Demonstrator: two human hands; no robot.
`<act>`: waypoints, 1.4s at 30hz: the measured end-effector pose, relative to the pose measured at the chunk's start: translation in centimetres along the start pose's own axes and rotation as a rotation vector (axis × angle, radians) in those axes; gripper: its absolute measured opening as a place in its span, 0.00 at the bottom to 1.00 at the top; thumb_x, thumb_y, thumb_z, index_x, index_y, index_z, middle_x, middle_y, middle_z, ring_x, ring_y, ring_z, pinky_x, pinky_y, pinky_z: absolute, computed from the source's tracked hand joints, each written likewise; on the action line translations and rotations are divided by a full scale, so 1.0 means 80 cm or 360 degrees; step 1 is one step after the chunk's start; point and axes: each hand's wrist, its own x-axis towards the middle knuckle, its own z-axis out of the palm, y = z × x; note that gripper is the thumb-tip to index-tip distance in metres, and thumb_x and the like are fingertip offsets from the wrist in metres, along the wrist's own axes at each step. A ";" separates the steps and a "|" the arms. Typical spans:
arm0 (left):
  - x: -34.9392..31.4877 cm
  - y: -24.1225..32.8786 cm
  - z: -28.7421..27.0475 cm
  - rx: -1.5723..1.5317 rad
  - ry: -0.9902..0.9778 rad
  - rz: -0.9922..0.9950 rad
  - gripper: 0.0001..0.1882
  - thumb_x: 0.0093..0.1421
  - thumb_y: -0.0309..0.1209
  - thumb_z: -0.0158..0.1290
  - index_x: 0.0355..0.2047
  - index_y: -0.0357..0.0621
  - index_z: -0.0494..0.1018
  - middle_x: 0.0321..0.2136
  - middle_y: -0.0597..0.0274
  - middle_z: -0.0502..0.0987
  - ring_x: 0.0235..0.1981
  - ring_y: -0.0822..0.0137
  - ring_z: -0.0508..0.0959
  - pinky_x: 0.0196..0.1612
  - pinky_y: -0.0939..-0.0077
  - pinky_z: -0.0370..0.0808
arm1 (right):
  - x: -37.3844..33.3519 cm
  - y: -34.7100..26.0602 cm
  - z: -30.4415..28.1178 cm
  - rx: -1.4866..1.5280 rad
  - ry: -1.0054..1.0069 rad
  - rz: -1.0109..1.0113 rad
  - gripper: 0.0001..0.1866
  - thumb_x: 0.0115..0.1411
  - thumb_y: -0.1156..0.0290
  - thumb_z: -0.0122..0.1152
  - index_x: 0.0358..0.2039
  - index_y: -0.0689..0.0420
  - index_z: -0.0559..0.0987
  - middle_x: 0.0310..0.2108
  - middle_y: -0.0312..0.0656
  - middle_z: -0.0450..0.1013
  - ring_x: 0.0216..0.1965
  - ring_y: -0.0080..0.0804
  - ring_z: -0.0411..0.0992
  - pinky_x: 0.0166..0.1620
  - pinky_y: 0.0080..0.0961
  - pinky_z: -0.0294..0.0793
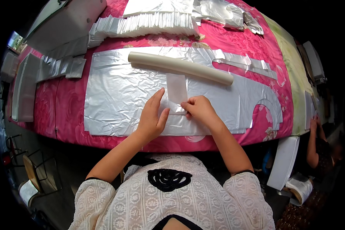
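Silvery plastic carrier bags (115, 84) with cut-out handles lie flat in a layered pile on the table before me. A small whitish rectangular piece (176, 86), like a flat folded bag, rests on them. My right hand (198, 109) pinches its lower right corner between thumb and fingers. Just left of that piece, my left hand (152, 117) is open above the pile, its thumb apart from its extended fingers and nothing in it. Beyond both hands a long beige tube (180, 67) lies slantwise across the bags, close to the piece's upper end.
A pink floral cloth (142, 143) covers the table. Farther back is a long row of folded bags (145, 26). White bins (27, 88) and a large pale box (71, 23) stand at left. Another person's hands (314, 123) work at far right.
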 end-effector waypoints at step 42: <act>-0.031 -0.002 -0.007 0.0367 -0.0502 0.0599 0.31 0.43 0.27 0.58 0.50 0.40 0.67 0.43 0.52 0.74 0.42 0.58 0.75 0.52 0.63 0.68 | -0.031 0.059 0.013 -0.0634 0.0333 -0.1584 0.13 0.44 0.80 0.57 0.33 0.56 0.80 0.33 0.38 0.75 0.35 0.37 0.73 0.38 0.29 0.74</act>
